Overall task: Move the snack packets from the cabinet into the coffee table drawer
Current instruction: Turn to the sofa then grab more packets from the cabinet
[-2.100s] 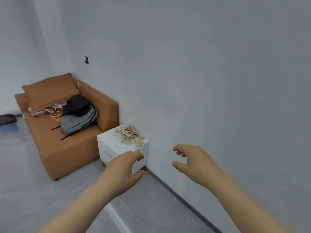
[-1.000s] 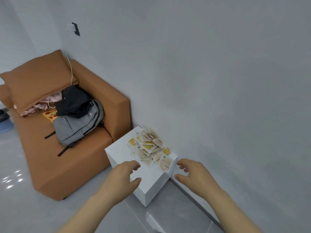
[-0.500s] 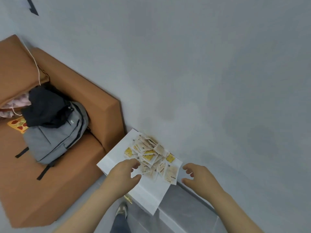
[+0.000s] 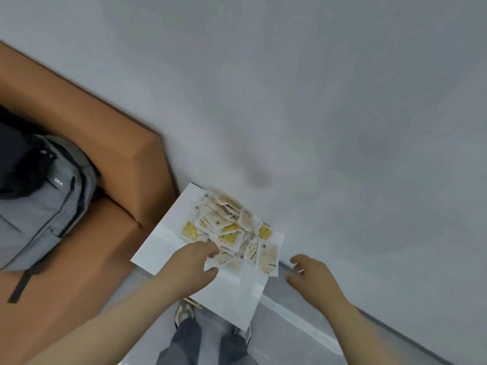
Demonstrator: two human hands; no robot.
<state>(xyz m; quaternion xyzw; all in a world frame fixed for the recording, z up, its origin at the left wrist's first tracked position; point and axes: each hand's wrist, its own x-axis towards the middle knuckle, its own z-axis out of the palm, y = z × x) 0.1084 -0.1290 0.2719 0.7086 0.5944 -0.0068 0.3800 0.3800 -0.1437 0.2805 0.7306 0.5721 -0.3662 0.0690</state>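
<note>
At the bottom edge, two legs [image 4: 184, 343] in dark trousers, cut off by the frame. Two shoes [image 4: 184, 313] too, the right one half hidden under the cabinet [image 4: 163, 243]. Higher up, two bare forearms, both cut off at the frame edge.

Left hand [image 4: 189, 267] over the near side of the snack packets [image 4: 229, 230]: fingers curved, thumb held apart from them, nothing pinched between. Cannot tell if the fingertips touch a packet. Right hand [image 4: 313, 277] beside the right corner of the cabinet, over the floor [image 4: 290, 325], apart from the packets, fingers spread and loosely bent, holding nothing.

Of the one white cabinet, only the top visible; front hidden. On its far half, near the wall [image 4: 316, 101], all the packets in one loose heap. Too many and too overlapped to count; four yellow ones plain to see.

To the left, one brown sofa [image 4: 113, 154], cut off, and on its seat one grey backpack [image 4: 44, 206], partly under something black [image 4: 15, 159].
</note>
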